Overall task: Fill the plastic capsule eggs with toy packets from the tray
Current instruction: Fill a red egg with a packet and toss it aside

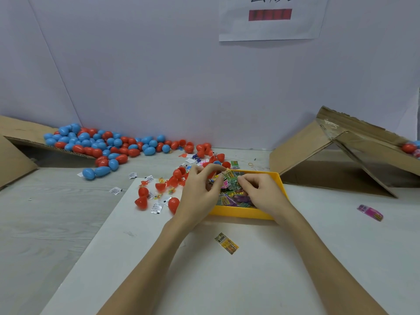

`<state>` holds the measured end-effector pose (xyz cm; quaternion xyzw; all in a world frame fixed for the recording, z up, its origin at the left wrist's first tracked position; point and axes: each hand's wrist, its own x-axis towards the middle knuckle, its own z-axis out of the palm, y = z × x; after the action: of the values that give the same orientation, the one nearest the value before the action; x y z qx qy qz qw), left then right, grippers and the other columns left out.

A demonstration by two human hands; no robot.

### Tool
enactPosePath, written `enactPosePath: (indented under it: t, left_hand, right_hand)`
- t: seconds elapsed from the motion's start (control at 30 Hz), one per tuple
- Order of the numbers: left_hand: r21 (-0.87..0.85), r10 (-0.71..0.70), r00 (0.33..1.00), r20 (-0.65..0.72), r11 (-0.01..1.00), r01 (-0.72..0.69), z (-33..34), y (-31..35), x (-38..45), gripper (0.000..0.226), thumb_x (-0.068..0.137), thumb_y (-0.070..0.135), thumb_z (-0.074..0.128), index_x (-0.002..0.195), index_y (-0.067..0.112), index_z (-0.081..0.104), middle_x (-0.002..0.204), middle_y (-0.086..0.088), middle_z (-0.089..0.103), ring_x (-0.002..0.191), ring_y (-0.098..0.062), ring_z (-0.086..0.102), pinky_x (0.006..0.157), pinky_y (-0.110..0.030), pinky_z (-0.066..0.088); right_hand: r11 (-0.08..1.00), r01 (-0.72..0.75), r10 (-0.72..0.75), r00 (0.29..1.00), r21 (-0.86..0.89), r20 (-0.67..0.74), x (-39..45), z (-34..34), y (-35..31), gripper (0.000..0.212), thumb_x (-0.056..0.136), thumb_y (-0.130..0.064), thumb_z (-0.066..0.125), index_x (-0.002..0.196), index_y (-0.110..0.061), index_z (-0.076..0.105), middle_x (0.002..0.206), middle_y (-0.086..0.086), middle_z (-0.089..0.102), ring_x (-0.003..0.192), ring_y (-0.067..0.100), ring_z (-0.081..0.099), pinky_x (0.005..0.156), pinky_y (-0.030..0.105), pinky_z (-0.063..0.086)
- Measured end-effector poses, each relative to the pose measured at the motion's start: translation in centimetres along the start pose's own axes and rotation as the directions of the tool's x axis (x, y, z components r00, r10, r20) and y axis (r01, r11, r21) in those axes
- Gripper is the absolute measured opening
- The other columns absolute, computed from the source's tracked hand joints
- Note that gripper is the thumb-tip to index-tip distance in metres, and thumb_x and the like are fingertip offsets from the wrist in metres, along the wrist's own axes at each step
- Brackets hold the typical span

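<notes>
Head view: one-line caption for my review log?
Both hands pick packets over the yellow tray; capsule eggs wait nearby.

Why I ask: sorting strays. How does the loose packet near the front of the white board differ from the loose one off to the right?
The front packet is yellow and green and lies on the white board; the right packet is pink and lies on the grey table beyond the board. The front one looks flatter, the right one longer. Both lie outside the yellow tray, untouched by either hand.

Both hands, left hand point(200, 189) and right hand point(261, 192), pinch toy packets point(229, 178) over the yellow tray point(241, 212).
</notes>
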<state>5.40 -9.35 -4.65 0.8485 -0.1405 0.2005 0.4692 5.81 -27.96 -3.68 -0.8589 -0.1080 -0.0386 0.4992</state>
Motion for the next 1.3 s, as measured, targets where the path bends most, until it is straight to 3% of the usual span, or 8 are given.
enactPosePath:
  t: [0.1,0.23,0.33,0.43,0.57,0.77,1.0,1.3]
  left_hand:
    - [0.017,-0.053,0.998,0.023,0.998,0.052,-0.1,0.1,0.1,0.022,0.095,0.049,0.064,0.114,0.037,0.068,0.108,0.012,0.048,0.086,-0.007,0.058,0.072,-0.004,0.045]
    - [0.011,-0.066,0.998,0.013,0.998,0.066,-0.2,-0.1,0.4,0.005,0.092,0.035,0.073,0.097,0.032,0.072,0.104,0.008,0.054,0.093,-0.002,0.053,0.073,-0.001,0.041]
    - [-0.061,-0.098,0.995,-0.035,0.994,0.096,-0.6,-0.1,0.6,0.004,0.092,0.033,0.073,0.091,0.036,0.071,0.100,0.013,0.055,0.095,-0.005,0.055,0.070,-0.005,0.042]
    - [-0.074,-0.114,0.992,-0.061,0.991,0.110,-0.7,-0.2,0.7,0.006,0.093,0.031,0.072,0.091,0.037,0.070,0.100,0.012,0.055,0.094,-0.004,0.055,0.069,-0.002,0.041]
    - [-0.004,-0.062,0.998,-0.015,0.998,0.062,-0.5,-0.4,0.6,0.005,0.093,0.029,0.073,0.093,0.033,0.071,0.103,0.007,0.054,0.090,-0.004,0.054,0.072,-0.002,0.041]
    - [0.075,0.084,0.992,0.093,0.993,-0.091,-0.1,-0.6,-0.1,0.004,0.093,0.033,0.073,0.095,0.034,0.070,0.111,0.004,0.050,0.088,-0.004,0.057,0.073,-0.012,0.049]
    - [0.010,0.067,0.993,0.101,0.998,-0.069,-0.1,-0.5,-0.1,0.013,0.089,0.044,0.075,0.096,0.034,0.074,0.113,0.007,0.051,0.097,0.002,0.056,0.077,-0.009,0.047]
    - [0.192,0.141,0.982,0.128,0.968,-0.164,-0.2,-0.3,-0.6,0.009,0.092,0.026,0.070,0.093,0.028,0.062,0.127,0.004,0.040,0.099,-0.008,0.055,0.074,-0.007,0.045]
  right_hand:
    - [0.999,0.024,-0.026,0.998,0.042,0.060,-0.2,-0.1,-0.2,0.026,0.107,-0.033,0.052,0.102,-0.024,0.076,0.099,0.012,0.075,0.094,0.023,0.073,0.081,0.039,0.059]
    - [0.999,0.027,-0.031,0.996,0.046,0.078,-0.3,0.0,-0.2,0.024,0.107,-0.031,0.053,0.097,-0.033,0.074,0.090,-0.010,0.077,0.090,0.007,0.072,0.073,0.020,0.059]
    - [1.000,0.000,0.001,0.999,-0.023,0.047,0.1,0.1,0.2,0.026,0.107,-0.018,0.053,0.102,-0.026,0.077,0.092,-0.010,0.076,0.085,0.006,0.072,0.071,0.018,0.057]
    - [0.995,-0.042,0.041,0.999,-0.087,-0.007,0.3,0.3,0.5,0.037,0.104,0.000,0.050,0.117,-0.023,0.076,0.114,-0.007,0.071,0.102,0.004,0.067,0.089,0.022,0.055]
    - [0.997,0.075,-0.078,0.980,-0.023,-0.186,0.2,0.3,0.6,0.023,0.103,-0.020,0.062,0.120,-0.024,0.077,0.110,-0.007,0.075,0.102,0.007,0.069,0.084,0.022,0.057]
    - [0.988,0.150,-0.149,0.988,0.038,-0.039,0.0,0.3,0.8,0.016,0.093,-0.022,0.076,0.109,-0.025,0.079,0.093,-0.010,0.077,0.092,0.009,0.073,0.080,0.024,0.060]
    - [0.913,0.025,-0.006,0.999,0.408,-0.049,-0.3,-0.9,0.5,0.012,0.092,-0.008,0.075,0.104,-0.009,0.076,0.092,0.006,0.080,0.076,0.014,0.075,0.069,0.022,0.059]
    - [0.936,0.063,-0.073,0.997,0.346,0.016,-0.3,-1.0,0.1,0.034,0.094,-0.019,0.075,0.126,-0.030,0.070,0.111,-0.004,0.077,0.104,0.008,0.072,0.086,0.024,0.060]
